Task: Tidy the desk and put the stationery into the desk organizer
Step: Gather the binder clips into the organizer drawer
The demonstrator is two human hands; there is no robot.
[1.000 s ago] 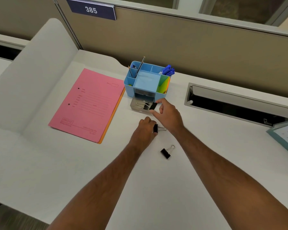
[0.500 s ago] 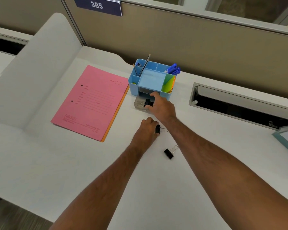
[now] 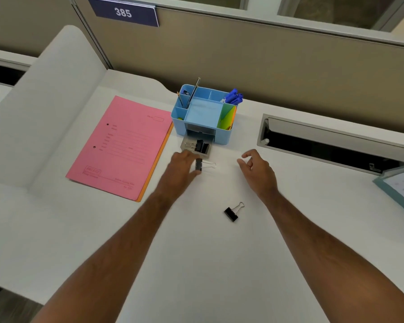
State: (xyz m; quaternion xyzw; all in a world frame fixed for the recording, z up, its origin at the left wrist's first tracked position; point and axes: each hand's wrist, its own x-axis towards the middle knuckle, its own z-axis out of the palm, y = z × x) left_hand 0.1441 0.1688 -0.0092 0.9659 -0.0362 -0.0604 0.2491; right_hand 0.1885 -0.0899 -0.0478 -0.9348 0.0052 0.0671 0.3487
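A blue desk organizer [image 3: 224, 136] stands at the back of the white desk, with blue pens [image 3: 234, 96], a pencil and coloured notes in its compartments. Its small grey drawer [image 3: 207, 155] is pulled out in front and holds black binder clips [image 3: 200, 145]. My left hand [image 3: 182, 166] pinches another binder clip [image 3: 202, 164] just in front of the drawer. My right hand [image 3: 254, 169] hovers to the right of the drawer, fingers loosely curled, holding nothing. One more binder clip [image 3: 232, 213] lies on the desk between my forearms.
A pink folder [image 3: 124, 145] on an orange one lies left of the organizer. A cable slot [image 3: 331, 148] is sunk into the desk at the right, and a teal-framed calendar [image 3: 401, 185] sits at the right edge. A partition wall runs behind.
My right hand left its clip in the drawer and drew back to the right, empty. My left hand moved its clip towards the drawer.
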